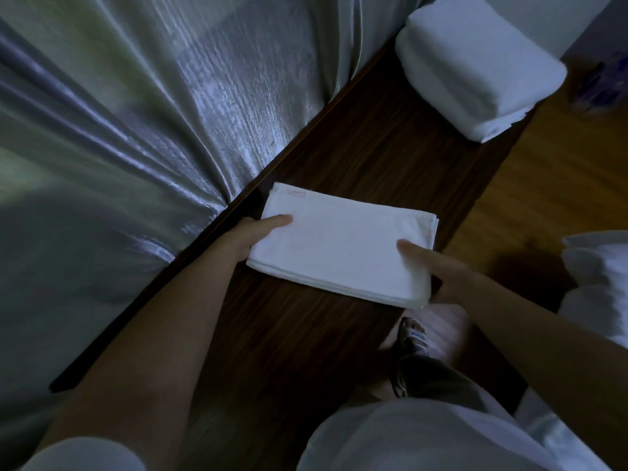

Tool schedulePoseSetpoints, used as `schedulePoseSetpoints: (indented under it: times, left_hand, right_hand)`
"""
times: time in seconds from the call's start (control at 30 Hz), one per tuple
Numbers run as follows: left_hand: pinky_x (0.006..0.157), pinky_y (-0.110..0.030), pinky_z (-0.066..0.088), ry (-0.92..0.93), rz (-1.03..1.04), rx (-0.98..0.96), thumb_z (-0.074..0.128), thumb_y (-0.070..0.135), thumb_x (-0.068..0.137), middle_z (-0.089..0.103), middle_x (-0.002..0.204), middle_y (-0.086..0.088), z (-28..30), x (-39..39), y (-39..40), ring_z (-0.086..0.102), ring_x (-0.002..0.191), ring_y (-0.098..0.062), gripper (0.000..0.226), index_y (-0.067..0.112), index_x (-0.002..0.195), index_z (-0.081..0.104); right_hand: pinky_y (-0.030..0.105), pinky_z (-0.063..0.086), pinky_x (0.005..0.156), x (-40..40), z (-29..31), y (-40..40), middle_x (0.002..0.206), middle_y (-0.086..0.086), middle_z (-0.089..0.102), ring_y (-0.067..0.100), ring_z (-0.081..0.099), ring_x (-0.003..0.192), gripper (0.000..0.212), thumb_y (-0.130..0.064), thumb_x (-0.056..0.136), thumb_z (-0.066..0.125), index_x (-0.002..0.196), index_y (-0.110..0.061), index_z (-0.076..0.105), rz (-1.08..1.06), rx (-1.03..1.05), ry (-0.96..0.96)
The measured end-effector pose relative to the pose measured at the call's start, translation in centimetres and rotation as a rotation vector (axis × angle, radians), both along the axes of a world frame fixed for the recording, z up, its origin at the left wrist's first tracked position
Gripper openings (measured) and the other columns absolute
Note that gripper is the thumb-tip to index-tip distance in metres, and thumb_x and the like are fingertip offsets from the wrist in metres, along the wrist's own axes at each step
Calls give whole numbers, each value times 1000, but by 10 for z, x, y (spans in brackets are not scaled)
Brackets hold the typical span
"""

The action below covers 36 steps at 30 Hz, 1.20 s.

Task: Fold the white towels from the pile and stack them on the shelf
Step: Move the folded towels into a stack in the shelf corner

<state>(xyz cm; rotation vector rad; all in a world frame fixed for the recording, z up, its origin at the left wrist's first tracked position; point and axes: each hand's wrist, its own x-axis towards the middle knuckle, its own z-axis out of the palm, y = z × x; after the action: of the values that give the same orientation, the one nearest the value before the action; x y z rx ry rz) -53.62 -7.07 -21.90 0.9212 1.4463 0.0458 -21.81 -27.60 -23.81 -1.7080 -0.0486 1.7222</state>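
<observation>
**One towel folded and in hand, a stack begun, more waiting**

A person holds a folded white towel between both hands, low over a dark wooden shelf. The left hand grips the towel's left edge, thumb on top. The right hand grips the near right corner, thumb on top, fingers hidden beneath. Whether the towel rests on the wood or hangs just above it cannot be told.

Beyond the right hand, farther along the shelf, sits a stack of folded towels, well apart from the held one. To the right of the right arm lies a rumpled pile of white cloth, seemingly still unfolded. This towel looks ready to join the stack; the pile remains.
</observation>
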Motion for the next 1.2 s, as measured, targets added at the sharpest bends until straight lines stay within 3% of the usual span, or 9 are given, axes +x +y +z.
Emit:
schedulePoseSetpoints:
  times: [0.1,0.23,0.4,0.63,0.77,0.93,1.2]
  left_hand:
    - [72,-34,60,16,1,34,86,52,71,75,108,-9,3,2,-1,73,95,-25,65,11,117,69]
    - [72,-33,58,41,-40,87,81,56,75,74,107,-7,7,4,-8,72,94,-24,60,14,115,68]
    - [72,-32,58,30,-64,125,79,64,73,76,104,-6,4,11,-21,73,94,-23,64,15,113,72]
    - [80,-35,60,21,-133,187,81,62,72,79,93,-2,-4,34,-35,75,91,-21,56,16,102,76]
    - [85,-39,60,-15,-128,166,82,61,71,79,95,-3,-2,45,-40,76,92,-23,59,14,106,75]
    - [70,-33,59,-37,-97,114,82,58,73,80,90,-4,15,63,-44,76,85,-24,60,11,109,72]
    - [89,-44,59,-100,-107,174,82,59,73,79,98,-9,72,112,-22,76,92,-28,63,9,110,74]
  right_hand:
    - [55,56,96,4,-1,2,113,3,77,29,73,105,81,-53,48,100,117,-21,73,9,-54,-95]
    - [38,59,74,-3,3,-1,104,4,77,21,72,94,57,-50,70,88,113,-17,69,9,-28,-140]
    - [47,57,98,6,-2,-15,109,7,78,26,76,101,74,-52,63,91,122,-13,69,13,22,-100]
    - [49,46,111,31,-3,-44,128,13,70,31,68,119,79,-42,69,93,135,-11,62,-49,62,58]
    - [49,47,111,37,2,-51,127,11,71,31,68,118,67,-40,77,86,134,-13,63,-61,95,69]
    - [51,44,113,51,26,-56,130,12,70,32,66,122,58,-34,86,79,136,-13,61,-83,164,72]
    - [50,45,112,100,85,-38,132,16,68,34,64,123,48,-28,95,65,138,-8,57,-92,280,113]
